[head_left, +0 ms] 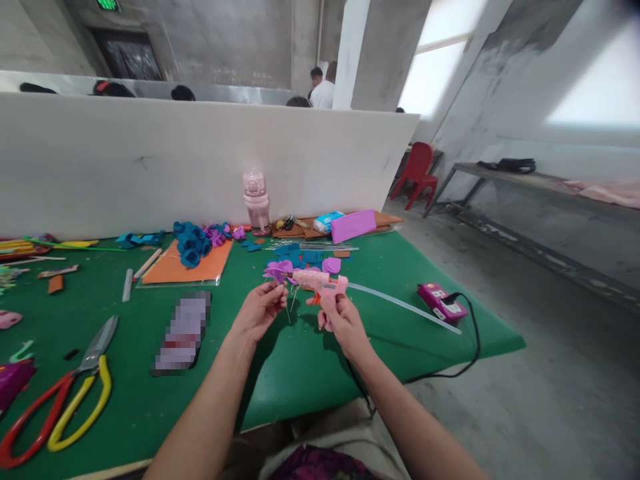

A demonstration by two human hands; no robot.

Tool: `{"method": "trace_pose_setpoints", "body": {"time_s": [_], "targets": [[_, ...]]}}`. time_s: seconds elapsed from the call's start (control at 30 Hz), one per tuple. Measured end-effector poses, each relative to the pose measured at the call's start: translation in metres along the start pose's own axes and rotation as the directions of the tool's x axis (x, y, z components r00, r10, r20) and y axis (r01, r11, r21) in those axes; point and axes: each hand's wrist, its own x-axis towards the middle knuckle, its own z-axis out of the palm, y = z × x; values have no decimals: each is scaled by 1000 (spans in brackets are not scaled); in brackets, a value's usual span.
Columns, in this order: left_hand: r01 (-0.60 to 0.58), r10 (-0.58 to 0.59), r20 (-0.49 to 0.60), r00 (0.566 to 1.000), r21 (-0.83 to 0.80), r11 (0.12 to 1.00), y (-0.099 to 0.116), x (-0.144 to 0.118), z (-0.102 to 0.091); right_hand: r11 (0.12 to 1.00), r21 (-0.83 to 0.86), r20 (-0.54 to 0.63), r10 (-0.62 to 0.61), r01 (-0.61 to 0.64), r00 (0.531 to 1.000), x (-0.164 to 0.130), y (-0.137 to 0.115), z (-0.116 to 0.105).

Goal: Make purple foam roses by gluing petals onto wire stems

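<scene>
A person's right hand is wrapped around the grip of a pink hot glue gun, its nozzle aimed left at a purple foam flower on a thin wire stem, pinched between the fingers of the left hand, above a green tabletop. A clear glue stick trails from the gun's back. Nearby lie blue foam roses on an orange sheet, a pink water bottle and red-and-yellow scissors at the near left.
</scene>
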Motion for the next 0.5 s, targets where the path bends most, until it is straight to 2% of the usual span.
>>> {"method": "trace_pose_setpoints", "body": {"time_s": [0.27,0.5], "targets": [[-6,6,32,999,-10,1000,0,0,0,1000,-17,34,-7,8,999,-1,6,2],[17,-16,20,1000,-41,999,0,0,-2,999,-37,5,6,-6,1000,-1,4,1]]}}
